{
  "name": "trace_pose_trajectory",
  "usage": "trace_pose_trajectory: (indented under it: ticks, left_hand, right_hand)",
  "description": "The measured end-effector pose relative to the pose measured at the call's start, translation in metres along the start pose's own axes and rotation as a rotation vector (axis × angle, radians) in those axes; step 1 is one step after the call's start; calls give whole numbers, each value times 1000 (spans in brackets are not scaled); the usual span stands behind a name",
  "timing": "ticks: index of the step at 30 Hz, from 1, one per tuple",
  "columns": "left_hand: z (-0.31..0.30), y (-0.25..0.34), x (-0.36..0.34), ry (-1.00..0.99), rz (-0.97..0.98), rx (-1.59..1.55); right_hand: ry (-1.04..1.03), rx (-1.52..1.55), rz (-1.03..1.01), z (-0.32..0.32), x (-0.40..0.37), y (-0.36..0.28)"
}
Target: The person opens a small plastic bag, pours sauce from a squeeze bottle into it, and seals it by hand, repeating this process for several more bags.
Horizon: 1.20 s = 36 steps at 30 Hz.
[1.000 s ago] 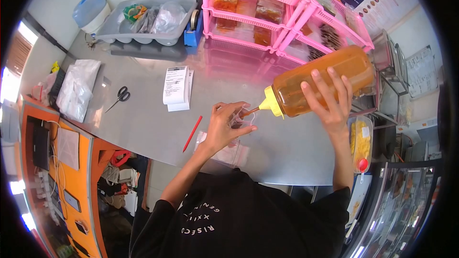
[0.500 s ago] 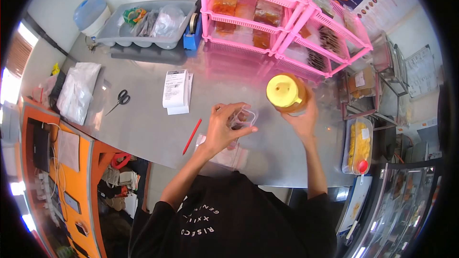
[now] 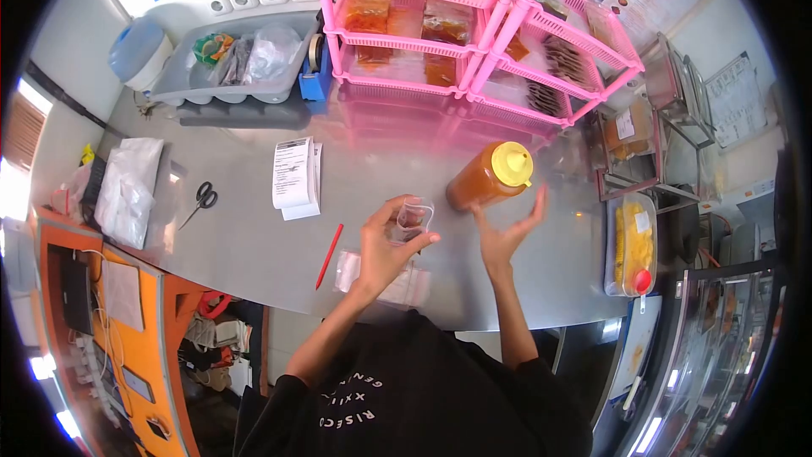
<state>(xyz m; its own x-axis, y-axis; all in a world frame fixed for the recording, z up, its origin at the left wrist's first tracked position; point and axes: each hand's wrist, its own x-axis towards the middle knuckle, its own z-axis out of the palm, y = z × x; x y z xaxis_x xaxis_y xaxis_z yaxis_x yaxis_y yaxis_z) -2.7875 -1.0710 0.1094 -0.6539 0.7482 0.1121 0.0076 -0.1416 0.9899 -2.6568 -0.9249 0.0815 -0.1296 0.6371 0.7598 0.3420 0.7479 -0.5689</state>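
Inside the table edge [image 3: 575, 319], left hand [image 3: 387, 245] grasps a plastic bag [image 3: 414, 217]; right hand [image 3: 504, 239] spreads, released, beside a bottle [image 3: 484, 176].

Sauce bottle [image 3: 484, 179] blocks the straight run from right hand [image 3: 510, 233] to the pink racks [image 3: 402, 41]; tabletop [image 3: 558, 241] right of it is open over to the plastic tub [image 3: 610, 245]. Left hand [image 3: 387, 241] has red pen [image 3: 330, 256] and notepad [image 3: 292, 176] on its left, with a free lane between notepad and scissors [image 3: 201, 198].

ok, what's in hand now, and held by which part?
Left hand: a small clear plastic bag, held near its open mouth between thumb and fingers. Right hand: spread open beside the bottle, apparently holding nothing.
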Motion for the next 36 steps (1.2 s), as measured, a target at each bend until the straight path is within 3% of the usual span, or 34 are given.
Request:
trace_pose_trajectory:
  ticks: [1, 4, 7, 10, 12, 15, 19, 22, 25, 31, 33, 36]
  left_hand:
    - [2, -1, 1, 6, -16, -17]
    - [10, 0, 1, 12, -42, -39]
    - [18, 5, 0, -10, 5, -2]
    - [19, 10, 3, -58, 82, 52]
    - [18, 14, 5, -74, 113, 100]
    - [13, 23, 10, -137, -23, -257]
    - [-4, 13, 18, -240, -119, -167]
    - [-8, 9, 19, -214, -119, -88]
    - [-7, 6, 18, -189, -161, -93]
    - [-7, 14, 14, -280, -94, 54]
    - [-4, 25, 12, -296, -118, 43]
    - [-9, 13, 10, -286, 52, 246]
  right_hand:
    - [77, -28, -97, -7, -6, -6]
    - [-383, 294, -86, -26, -22, -33]
    - [-491, 381, 32, -21, -22, -73]
    - [-413, 538, 325, -10, -33, -74]
    - [-396, 610, 403, -9, -28, -76]
    - [-422, 766, 585, -11, -20, -72]
    - [-465, 921, 743, -14, -11, -65]
    - [-514, 909, 781, -21, -1, -65]
    - [-536, 846, 687, -19, -1, -55]
    - [-723, 858, 813, -19, 4, -55]
    - [-764, 796, 733, -16, -2, -47]
    - [-781, 674, 585, -17, -4, -47]
